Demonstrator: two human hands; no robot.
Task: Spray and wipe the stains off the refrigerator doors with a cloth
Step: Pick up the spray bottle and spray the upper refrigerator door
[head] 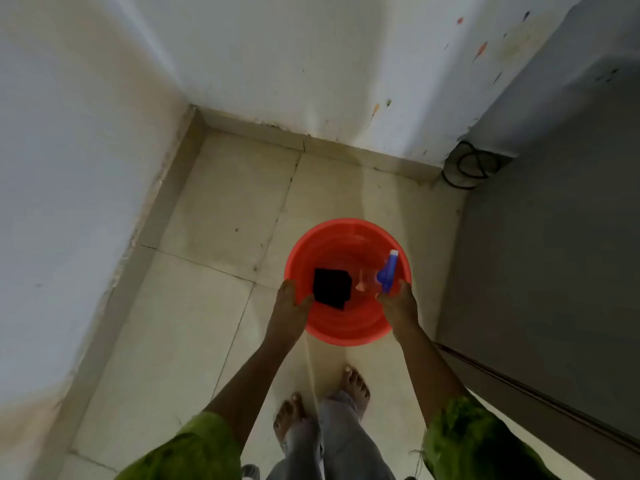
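Note:
An orange-red bucket [346, 327] is held over the tiled floor between both hands. My left hand [291, 301] grips its left rim and my right hand [398, 301] grips its right rim. Inside the bucket lies a folded black cloth [331, 287] on the left. A clear spray bottle with a blue trigger head [388, 271] leans against the right wall of the bucket. The grey refrigerator [554, 220] stands at the right, seen from above. Coloured stains [479, 51] mark the white wall next to it, and dark specks sit on the fridge's top part.
Two white walls meet in a corner [194, 109] ahead on the left. A black coiled cable [471, 166] lies on the floor behind the refrigerator. My bare feet [356, 386] stand on beige tiles just behind the bucket.

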